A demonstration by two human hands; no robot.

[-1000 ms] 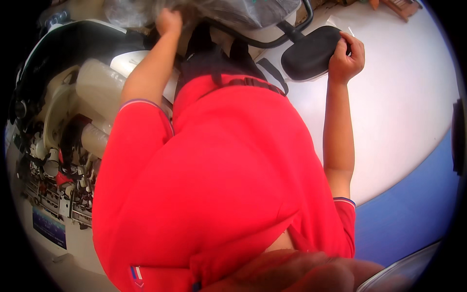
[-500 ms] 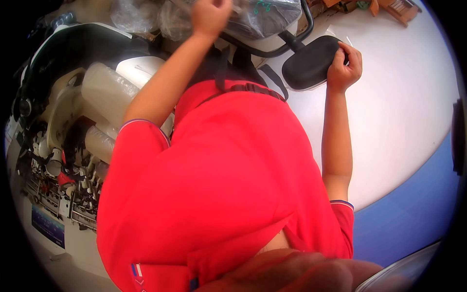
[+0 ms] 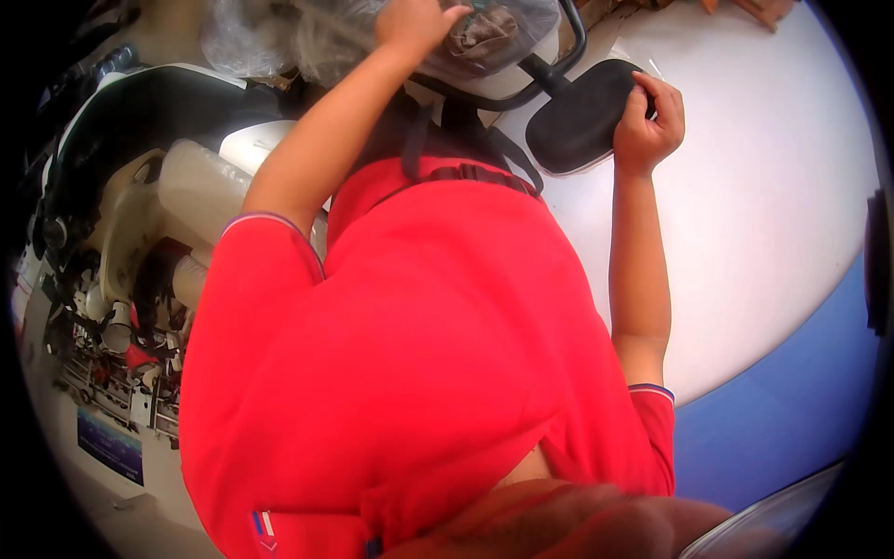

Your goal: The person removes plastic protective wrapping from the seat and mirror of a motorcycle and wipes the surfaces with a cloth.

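Observation:
My right hand (image 3: pixel 649 126) has its fingers curled round the right edge of a black, rounded pad (image 3: pixel 579 119). The pad is joined by a short bracket to a bent black tube frame (image 3: pixel 570 51). My left hand (image 3: pixel 410 26), at the top of the view, is over a clear plastic bag (image 3: pixel 526 28) resting on the frame. Its thumb stretches out to the right; the other fingers are partly cut off by the upper edge. A crumpled grey-brown piece (image 3: pixel 486 33) shows in the bag beside that thumb.
A white surface (image 3: pixel 745 224) spreads on the right, with a blue area (image 3: pixel 773 363) below. On the left are a large black-and-white shell (image 3: pixel 140 93), wrapped cream pieces (image 3: pixel 200 182) and a rack of small parts (image 3: pixel 112 382). Crumpled clear plastic (image 3: pixel 247 37) lies upper left.
The thumb of my left hand has spread away from the fingers. The bag's surface has shifted, and the grey-brown piece now shows. The pad and my right hand sit slightly further left.

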